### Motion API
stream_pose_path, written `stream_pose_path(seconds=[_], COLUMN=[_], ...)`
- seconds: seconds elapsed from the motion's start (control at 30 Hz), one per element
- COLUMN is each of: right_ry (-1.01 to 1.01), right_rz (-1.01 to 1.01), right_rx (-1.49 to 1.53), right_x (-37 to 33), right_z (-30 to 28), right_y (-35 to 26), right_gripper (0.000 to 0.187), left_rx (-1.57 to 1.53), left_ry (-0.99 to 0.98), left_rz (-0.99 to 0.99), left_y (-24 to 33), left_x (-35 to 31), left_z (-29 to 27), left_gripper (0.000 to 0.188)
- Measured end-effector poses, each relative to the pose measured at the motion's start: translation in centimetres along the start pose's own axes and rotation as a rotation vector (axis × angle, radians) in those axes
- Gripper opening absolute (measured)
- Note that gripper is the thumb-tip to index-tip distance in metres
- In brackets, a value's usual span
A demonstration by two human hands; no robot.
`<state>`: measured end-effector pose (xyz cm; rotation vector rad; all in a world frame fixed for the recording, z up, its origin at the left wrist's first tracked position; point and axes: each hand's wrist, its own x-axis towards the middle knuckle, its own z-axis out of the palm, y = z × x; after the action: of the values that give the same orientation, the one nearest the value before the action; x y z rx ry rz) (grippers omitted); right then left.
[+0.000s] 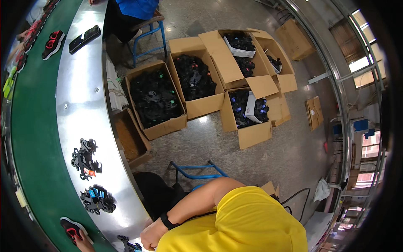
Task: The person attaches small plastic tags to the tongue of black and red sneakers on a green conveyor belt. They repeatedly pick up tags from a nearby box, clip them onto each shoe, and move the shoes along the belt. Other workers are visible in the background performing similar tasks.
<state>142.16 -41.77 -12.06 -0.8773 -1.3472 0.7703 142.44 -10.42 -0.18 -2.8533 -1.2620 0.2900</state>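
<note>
My left hand (85, 244), partly cut off by the lower edge, grips a black shoe with red lining (72, 228) over the green conveyor belt (35, 138). My right hand (153, 236), below a black wristband, is closed with its fingers curled beside the metal ledge; whatever is in it is hidden. Closest to it lie some black hooked plastic pieces (128, 244), partly out of view. Further along the ledge (79, 113) are a pile of similar pieces with blue tags (98, 199) and another with an orange tag (85, 159).
A black phone (85, 40) lies on the ledge's far part; another dark red-lined shoe (53, 44) sits on the belt. Open cartons (163, 131) of black pieces stand on the floor. A blue-legged stool (197, 171) is near me, and a person in blue (136, 7) sits beyond.
</note>
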Motion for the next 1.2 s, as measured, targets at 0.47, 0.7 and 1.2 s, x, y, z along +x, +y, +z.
stream_pose_path(seconds=[0.47, 0.7, 1.2], right_ry=[0.195, 0.117, -0.342], right_rz=[0.245, 0.131, 0.249], right_rx=[-0.096, -0.634, -0.994], right_x=[-0.1, 4.7, 11.9], right_z=[-1.1, -5.7, -3.4], right_y=[-4.5, -7.0, -2.4], right_gripper=[0.021, 0.014, 0.021], left_rx=[-0.050, -0.122, -0.740], left_ry=[0.065, 0.365, 0.524], left_rz=[0.095, 0.216, 0.034], left_y=[-8.8, -8.3, -11.4], left_x=[-13.0, -18.7, -20.2], left_z=[5.8, 4.0, 8.7], left_gripper=[0.056, 0.072, 0.021])
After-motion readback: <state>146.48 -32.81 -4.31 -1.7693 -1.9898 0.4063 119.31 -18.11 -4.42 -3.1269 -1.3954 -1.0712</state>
